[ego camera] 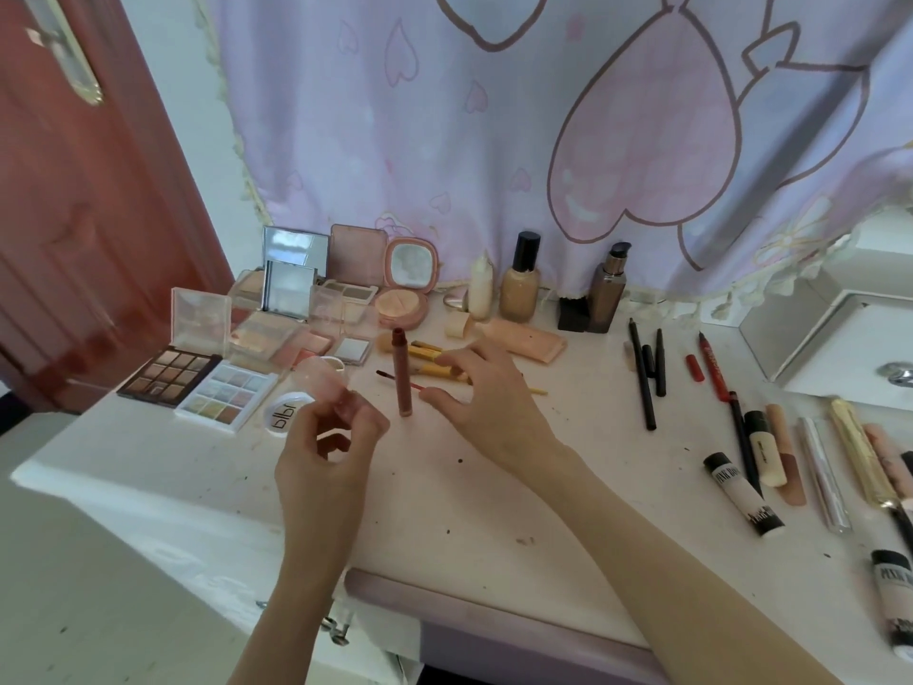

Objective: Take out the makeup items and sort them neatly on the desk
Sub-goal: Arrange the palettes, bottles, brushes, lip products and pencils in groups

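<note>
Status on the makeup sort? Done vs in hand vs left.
Mostly done: palettes and compacts grouped at the back left, bottles along the curtain, pencils and tubes laid out on the right. In hand: the left hand pinches a pale pink translucent item; the right hand hovers open beside an upright lip gloss tube. Left: placing those, plus the yellow brushes lying loose behind.

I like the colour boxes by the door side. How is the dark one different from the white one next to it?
The dark palette has a dark frame with brown and bronze shades; the white palette has a white frame with pale pastel shades. The dark one lies further left, with a clear lid standing up behind it. Both lie flat on the desk, side by side, each holding nine pans.
</note>
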The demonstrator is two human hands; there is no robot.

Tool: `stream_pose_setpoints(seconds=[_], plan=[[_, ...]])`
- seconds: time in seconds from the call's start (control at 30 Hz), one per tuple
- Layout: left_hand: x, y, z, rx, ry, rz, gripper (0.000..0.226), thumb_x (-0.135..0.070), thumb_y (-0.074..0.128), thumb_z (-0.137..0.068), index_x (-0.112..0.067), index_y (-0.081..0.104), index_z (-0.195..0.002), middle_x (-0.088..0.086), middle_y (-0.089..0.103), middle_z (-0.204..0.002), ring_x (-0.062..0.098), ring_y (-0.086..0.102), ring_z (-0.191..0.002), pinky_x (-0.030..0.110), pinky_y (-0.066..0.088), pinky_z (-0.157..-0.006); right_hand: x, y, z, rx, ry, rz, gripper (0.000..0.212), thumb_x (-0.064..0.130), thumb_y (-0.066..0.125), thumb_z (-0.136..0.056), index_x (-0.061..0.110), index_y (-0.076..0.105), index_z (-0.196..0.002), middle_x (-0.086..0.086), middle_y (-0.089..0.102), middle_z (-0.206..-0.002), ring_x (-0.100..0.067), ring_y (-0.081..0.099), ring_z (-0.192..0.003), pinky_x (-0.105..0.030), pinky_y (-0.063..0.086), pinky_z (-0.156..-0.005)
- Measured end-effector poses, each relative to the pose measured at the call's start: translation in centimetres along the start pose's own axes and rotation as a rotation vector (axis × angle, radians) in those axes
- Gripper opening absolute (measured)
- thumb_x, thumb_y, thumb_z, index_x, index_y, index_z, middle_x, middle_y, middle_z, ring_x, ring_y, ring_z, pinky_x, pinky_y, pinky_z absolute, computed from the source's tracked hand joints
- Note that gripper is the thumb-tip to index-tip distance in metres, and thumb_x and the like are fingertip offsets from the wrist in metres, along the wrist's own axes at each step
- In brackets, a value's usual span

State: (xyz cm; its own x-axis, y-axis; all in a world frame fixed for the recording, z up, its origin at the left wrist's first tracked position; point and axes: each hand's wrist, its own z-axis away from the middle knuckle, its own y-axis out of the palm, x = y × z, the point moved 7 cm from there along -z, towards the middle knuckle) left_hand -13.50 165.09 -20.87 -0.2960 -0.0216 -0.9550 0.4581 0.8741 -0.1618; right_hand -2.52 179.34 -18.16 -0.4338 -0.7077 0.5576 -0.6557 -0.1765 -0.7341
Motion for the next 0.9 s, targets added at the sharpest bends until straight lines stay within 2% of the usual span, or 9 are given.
stream_pose_setpoints(seconds=[0.1,0.2,0.3,0.4,0.5,0.57,0.67,0.77,0.9], plan=[[0.0,-0.4,-0.8,-0.021,-0.005,0.01,0.006,-0.023,0.065,-0.08,-0.017,0.064,-0.082,-0.01,0.064,-0.077,-0.003,0.056,-0.073,-0.001,0.036,-0.06,1.1,1.7,-1.2,0.097,0.062,-0.12,0.036,0.037,0.065,-0.084,0.016,0.063,-0.113,0.01,0.045,-0.098,-0.007,0.04,-0.092,-0.021,0.031,-0.079],[0.4,-0.8,-1.3,-0.032,-0.028,0.051,0.006,-0.02,0.065,-0.08,-0.014,0.064,-0.079,-0.01,0.064,-0.075,-0.001,0.055,-0.068,0.001,0.036,-0.059,1.9,2.3,-1.6,0.085,0.077,-0.196,0.02,0.029,0.063,-0.086,0.012,0.067,-0.095,0.005,0.058,-0.086,-0.011,0.046,-0.081,-0.023,0.031,-0.07],[0.6,-0.9,-1.4,-0.022,-0.028,0.097,0.013,-0.027,0.066,-0.075,-0.014,0.064,-0.077,-0.013,0.063,-0.073,0.0,0.055,-0.068,0.002,0.037,-0.059,2.6,1.5,-1.4,0.081,0.034,-0.197,0.018,0.028,0.061,-0.087,0.011,0.066,-0.083,0.001,0.064,-0.075,-0.013,0.051,-0.073,-0.026,0.037,-0.067],[1.1,-0.9,-1.4,-0.019,-0.032,0.085,0.014,-0.025,0.068,-0.075,-0.012,0.064,-0.08,-0.014,0.062,-0.073,0.0,0.055,-0.068,0.002,0.038,-0.059,3.1,1.4,-0.9,0.187,-0.116,0.112,0.019,0.032,0.057,-0.09,0.015,0.066,-0.092,0.001,0.06,-0.085,-0.012,0.043,-0.078,-0.026,0.029,-0.064],[1.3,-0.8,-1.4,-0.027,-0.039,0.08,0.01,-0.021,0.067,-0.078,-0.012,0.064,-0.081,-0.013,0.064,-0.075,0.001,0.057,-0.07,0.002,0.038,-0.06,2.1,1.7,-0.1,0.305,-0.127,0.284,0.024,0.032,0.056,-0.091,0.016,0.066,-0.106,-0.001,0.057,-0.099,-0.011,0.039,-0.085,-0.025,0.035,-0.071],[1.3,-0.7,-1.4,-0.021,-0.038,0.077,0.012,-0.025,0.067,-0.078,-0.014,0.064,-0.082,-0.01,0.065,-0.077,0.004,0.059,-0.073,0.001,0.037,-0.06,1.5,1.7,0.2,0.341,-0.087,0.301,0.026,0.03,0.056,-0.091,0.015,0.066,-0.111,-0.003,0.056,-0.102,-0.013,0.042,-0.086,-0.027,0.041,-0.075],[1.2,-0.8,-1.3,-0.01,-0.04,0.075,0.018,-0.033,0.066,-0.076,-0.016,0.065,-0.083,-0.01,0.065,-0.077,0.005,0.059,-0.074,0.002,0.037,-0.061,1.2,2.0,0.3,0.328,-0.077,0.293,0.028,0.03,0.057,-0.09,0.015,0.065,-0.112,-0.002,0.054,-0.101,-0.012,0.04,-0.085,-0.027,0.041,-0.076],[1.2,-0.8,-1.2,-0.006,-0.046,0.077,0.007,-0.026,0.064,-0.079,-0.02,0.064,-0.081,-0.011,0.065,-0.077,0.007,0.06,-0.075,0.008,0.04,-0.064,1.1,2.3,0.5,0.314,-0.072,0.272,0.028,0.03,0.057,-0.09,0.014,0.063,-0.112,-0.002,0.055,-0.105,-0.015,0.044,-0.091,-0.027,0.039,-0.078],[1.1,-0.8,-1.2,0.0,-0.043,0.069,0.002,-0.025,0.065,-0.08,-0.024,0.063,-0.079,-0.012,0.065,-0.076,0.007,0.06,-0.076,0.015,0.038,-0.066,1.0,2.3,0.8,0.275,-0.085,0.266,0.029,0.03,0.057,-0.09,0.014,0.061,-0.114,-0.002,0.054,-0.109,-0.017,0.048,-0.1,-0.023,0.036,-0.08]])
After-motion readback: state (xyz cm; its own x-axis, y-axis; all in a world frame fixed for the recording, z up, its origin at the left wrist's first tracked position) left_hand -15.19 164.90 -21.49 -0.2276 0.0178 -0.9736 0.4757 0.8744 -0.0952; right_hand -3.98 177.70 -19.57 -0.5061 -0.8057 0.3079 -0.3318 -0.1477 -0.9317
